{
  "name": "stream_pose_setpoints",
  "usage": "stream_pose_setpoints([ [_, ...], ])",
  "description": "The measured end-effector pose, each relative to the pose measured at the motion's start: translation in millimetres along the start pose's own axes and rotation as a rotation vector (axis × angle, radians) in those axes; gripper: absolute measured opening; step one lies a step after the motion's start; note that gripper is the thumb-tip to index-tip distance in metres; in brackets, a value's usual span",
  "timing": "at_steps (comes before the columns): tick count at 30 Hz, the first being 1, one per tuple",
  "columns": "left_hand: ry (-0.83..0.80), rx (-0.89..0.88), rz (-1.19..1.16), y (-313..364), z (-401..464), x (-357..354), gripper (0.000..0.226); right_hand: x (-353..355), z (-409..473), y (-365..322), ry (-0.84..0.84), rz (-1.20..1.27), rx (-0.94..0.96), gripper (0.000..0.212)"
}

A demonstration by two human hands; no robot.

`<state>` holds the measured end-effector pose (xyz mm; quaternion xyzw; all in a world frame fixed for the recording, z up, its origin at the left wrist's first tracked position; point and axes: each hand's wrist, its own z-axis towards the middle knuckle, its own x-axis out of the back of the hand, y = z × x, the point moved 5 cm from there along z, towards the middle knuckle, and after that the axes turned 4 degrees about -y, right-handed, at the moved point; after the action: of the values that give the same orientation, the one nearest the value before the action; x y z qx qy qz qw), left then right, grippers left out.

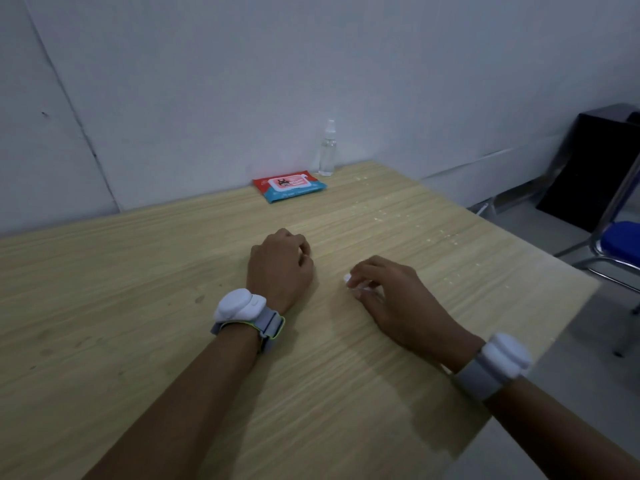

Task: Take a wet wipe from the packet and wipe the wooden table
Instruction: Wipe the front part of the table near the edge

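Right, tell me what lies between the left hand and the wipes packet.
Head view: only bare wooden table between the left hand and the wipes packet.

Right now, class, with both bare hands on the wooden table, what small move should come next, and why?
Probably reach the left hand forward to the red and blue wet wipe packet by the wall. Its white flap looks closed, and the right hand covers something small and white, too blurred to identify.
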<state>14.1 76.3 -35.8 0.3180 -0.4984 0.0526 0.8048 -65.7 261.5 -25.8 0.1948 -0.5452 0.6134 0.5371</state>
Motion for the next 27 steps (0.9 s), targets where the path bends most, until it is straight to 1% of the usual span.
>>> stream_pose_setpoints([
  [3,-0.026,-0.029,0.026,10.1,-1.5,-7.5,0.020,7.5,-1.2,-0.2,0.040,0.045,-0.020,0.012],
  [6,-0.053,-0.077,0.025,16.8,-3.8,-12.6,0.020,29.7,-12.9,13.9,0.143,0.043,-0.094,0.012],
  [10,-0.112,-0.164,-0.019,35.8,-5.5,-26.0,0.021,78.2,-46.4,46.5,0.316,-0.073,-0.200,0.012],
  [13,-0.164,-0.230,-0.071,55.7,-4.7,-38.3,0.021,99.6,-68.3,60.2,0.371,-0.210,-0.237,0.013],
  [16,-0.189,-0.289,-0.097,79.8,-6.6,-53.7,0.021,101.3,-84.9,66.7,0.319,-0.288,-0.276,0.019],
  [20,-0.169,-0.297,-0.096,90.9,-8.4,-65.7,0.021,90.9,-101.4,72.5,0.211,-0.228,-0.396,0.018],
  [22,-0.163,-0.298,-0.106,86.6,-7.3,-65.8,0.020,84.7,-102.0,64.7,0.171,-0.185,-0.369,0.018],
  [24,-0.170,-0.309,-0.114,85.1,-7.5,-66.2,0.021,77.6,-103.2,50.4,0.124,-0.129,-0.300,0.020],
  [27,-0.164,-0.323,-0.097,85.8,-9.9,-66.4,0.023,63.7,-113.9,33.3,0.000,-0.103,-0.192,0.020],
])
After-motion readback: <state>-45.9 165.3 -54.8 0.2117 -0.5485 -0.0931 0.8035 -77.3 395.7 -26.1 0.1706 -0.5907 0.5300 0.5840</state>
